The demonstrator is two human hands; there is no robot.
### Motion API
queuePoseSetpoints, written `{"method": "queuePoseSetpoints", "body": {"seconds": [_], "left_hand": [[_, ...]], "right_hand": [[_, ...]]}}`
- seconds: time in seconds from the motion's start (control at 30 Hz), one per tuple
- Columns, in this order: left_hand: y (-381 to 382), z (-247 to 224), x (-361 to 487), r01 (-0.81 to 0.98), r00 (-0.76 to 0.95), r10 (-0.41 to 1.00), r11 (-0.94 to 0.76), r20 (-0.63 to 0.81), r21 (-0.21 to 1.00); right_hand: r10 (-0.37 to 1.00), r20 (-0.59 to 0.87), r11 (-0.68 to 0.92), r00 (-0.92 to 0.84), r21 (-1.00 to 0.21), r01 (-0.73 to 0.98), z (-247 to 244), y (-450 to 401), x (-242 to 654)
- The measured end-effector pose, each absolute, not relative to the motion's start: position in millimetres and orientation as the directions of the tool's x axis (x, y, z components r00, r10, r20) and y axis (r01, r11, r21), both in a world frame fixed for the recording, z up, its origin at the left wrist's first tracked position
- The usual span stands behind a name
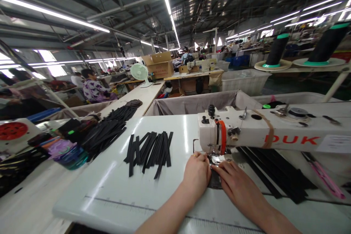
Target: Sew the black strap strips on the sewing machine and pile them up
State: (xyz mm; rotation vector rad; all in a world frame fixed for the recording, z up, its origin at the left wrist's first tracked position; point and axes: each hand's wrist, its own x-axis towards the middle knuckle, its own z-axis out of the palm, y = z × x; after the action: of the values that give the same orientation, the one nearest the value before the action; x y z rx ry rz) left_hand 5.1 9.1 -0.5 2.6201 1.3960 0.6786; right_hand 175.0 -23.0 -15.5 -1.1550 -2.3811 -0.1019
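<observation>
At the needle end of a white sewing machine, a small dark fabric piece lies partly under the metal presser foot. My left hand is closed on its left side, fingers curled close to the foot. From the right, my right hand grips the same piece, its fingertips bent down onto it and nearly meeting the left thumb. The fabric between the fingertips is mostly hidden. Left of the hands, a spread of short black strips rests on the pale tabletop.
Longer black strips and a pink-handled cutter lie beneath the machine arm. A larger black heap covers part of the left table, near a green fan. Thread cones stand at right. A seated person is farther left.
</observation>
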Motion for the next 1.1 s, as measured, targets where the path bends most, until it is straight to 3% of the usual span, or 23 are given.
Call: {"method": "queuePoseSetpoints", "body": {"seconds": [0.17, 0.27, 0.4, 0.57, 0.63, 0.7, 0.77, 0.83, 0.87, 0.93, 1.0, 1.1], "left_hand": [[24, -6, 1, 0.749, 0.193, 0.902, -0.390, 0.387, 0.536], [32, -10, -1, 0.763, 0.300, 0.872, -0.463, 0.386, 0.452], [36, -6, -11, 0.802, 0.396, 0.875, -0.477, 0.279, 0.358], [37, 10, -39, 0.736, 0.453, 0.857, -0.515, 0.245, 0.439], [35, 18, -46, 0.658, 0.440, 0.835, -0.550, 0.331, 0.514], [31, 27, -47, 0.578, 0.271, 0.828, -0.548, 0.492, 0.604], [25, 35, -44, 0.432, -0.046, 0.820, -0.499, 0.571, 0.751], [19, 38, -38, 0.153, -0.262, 0.865, -0.401, 0.428, 0.903], [17, 37, -34, -0.008, -0.251, 0.923, -0.303, 0.292, 0.953], [12, 28, -27, -0.195, -0.030, 0.999, -0.023, 0.018, 0.981], [8, 14, -19, -0.146, 0.167, 0.974, 0.178, -0.153, 0.973], [4, -3, -6, 0.074, 0.193, 0.962, 0.182, -0.194, 0.980]], "right_hand": [[0.697, 0.489, 0.656, -0.525, -0.136, 0.743, -21, -21, 178], [0.694, 0.493, 0.659, -0.525, -0.141, 0.739, -22, -21, 179], [0.690, 0.499, 0.661, -0.525, -0.137, 0.738, -21, -21, 180], [0.693, 0.499, 0.660, -0.520, -0.148, 0.737, -21, -21, 181], [0.700, 0.491, 0.657, -0.520, -0.155, 0.738, -21, -22, 181], [0.697, 0.498, 0.658, -0.516, -0.159, 0.736, -21, -23, 182], [0.680, 0.521, 0.672, -0.515, -0.163, 0.723, -19, -26, 181], [0.654, 0.566, 0.688, -0.502, -0.169, 0.706, -16, -29, 180], [0.644, 0.591, 0.691, -0.486, -0.178, 0.700, -13, -31, 179], [0.636, 0.615, 0.696, -0.465, -0.197, 0.691, -9, -34, 177], [0.609, 0.594, 0.734, -0.525, -0.171, 0.657, -4, -38, 175], [0.522, 0.518, 0.815, -0.678, -0.067, 0.575, 0, -43, 173]]}}
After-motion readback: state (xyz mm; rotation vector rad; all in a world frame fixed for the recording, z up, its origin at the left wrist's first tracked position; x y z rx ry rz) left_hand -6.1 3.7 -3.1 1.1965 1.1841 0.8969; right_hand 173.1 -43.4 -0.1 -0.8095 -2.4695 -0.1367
